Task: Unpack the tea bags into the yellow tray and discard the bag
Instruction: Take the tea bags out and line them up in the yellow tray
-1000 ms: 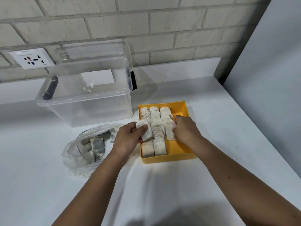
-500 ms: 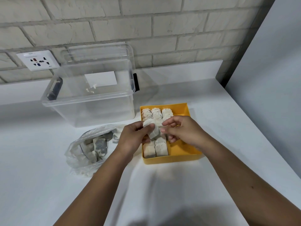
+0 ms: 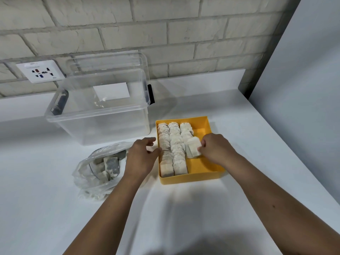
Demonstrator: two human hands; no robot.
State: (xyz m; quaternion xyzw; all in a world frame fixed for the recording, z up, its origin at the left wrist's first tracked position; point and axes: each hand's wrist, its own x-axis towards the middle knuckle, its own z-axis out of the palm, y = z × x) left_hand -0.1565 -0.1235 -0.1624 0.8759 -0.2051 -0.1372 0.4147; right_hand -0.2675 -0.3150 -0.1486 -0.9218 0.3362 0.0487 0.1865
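The yellow tray sits on the white counter and holds three rows of pale tea bags along its left and middle. My right hand pinches one tea bag at the near end of the third row, over the tray. My left hand hovers empty at the tray's left rim, fingers apart. Left of it lies the crumpled clear plastic bag with several tea bags still inside.
A clear plastic storage bin with dark handles stands behind the bag, its lid leaning on the brick wall. A wall socket is at the back left. A grey panel borders the counter on the right.
The tea bag passed from my left hand to my right. My right hand carried it right and down onto the third row. My left hand drew back empty toward the tray's left rim.
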